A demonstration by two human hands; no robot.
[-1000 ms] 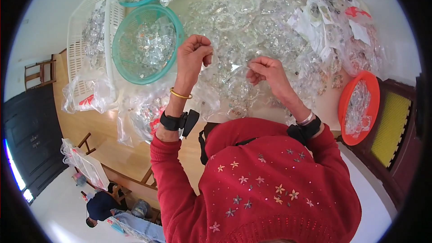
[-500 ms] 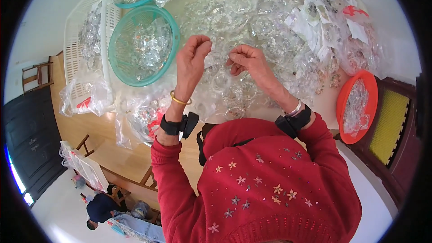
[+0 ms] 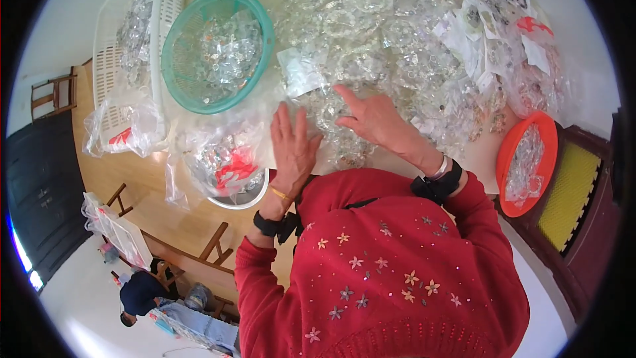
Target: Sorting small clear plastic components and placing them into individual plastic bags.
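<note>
My left hand (image 3: 291, 149) lies with spread fingers at the near edge of the table, holding nothing I can see. To its right, my right hand (image 3: 376, 121) reaches over a heap of small clear plastic bags (image 3: 358, 40) with what look like beaded bracelets inside. Its index finger points out and its thumb stands apart; the other fingers are partly hidden beneath. Just beyond that fingertip is a white packet (image 3: 301, 71). Left of the hands, a plastic bag with red print (image 3: 235, 169) sits in a white-rimmed basin (image 3: 242, 202).
A green basket (image 3: 265, 46) of small clear packets stands at the far left, beside a white slatted crate (image 3: 106, 59). An orange-red basin (image 3: 553, 159) holds more packets at the right edge. Bagged goods (image 3: 536, 73) pile up at the far right. Someone (image 3: 142, 297) is in the background.
My left hand has come down toward me and its closed fingers have spread. My right hand has moved slightly nearer, its index finger now stretched out. The white packet now shows on the heap.
</note>
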